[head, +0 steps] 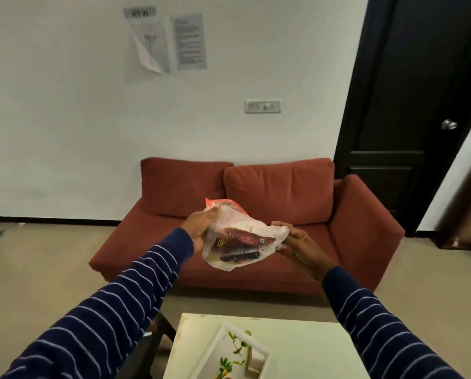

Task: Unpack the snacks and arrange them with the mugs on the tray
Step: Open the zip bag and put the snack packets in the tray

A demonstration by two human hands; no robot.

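Clear snack bag (241, 237) held mid-air over red sofa (256, 214), well above desk (297, 348). Left hand (198, 231) gripping zip end at 10 o'clock, right hand (299, 244) pinching bottom corner at 3, prob. to open. Tray (228, 348) at 6, no mugs visible.

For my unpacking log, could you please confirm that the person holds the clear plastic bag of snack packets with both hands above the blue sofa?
Not quite: the head view shows the sofa is rust-red, not blue. The rest stands: the left hand and the right hand both grip the clear plastic bag of snack packets, held up in front of that sofa.
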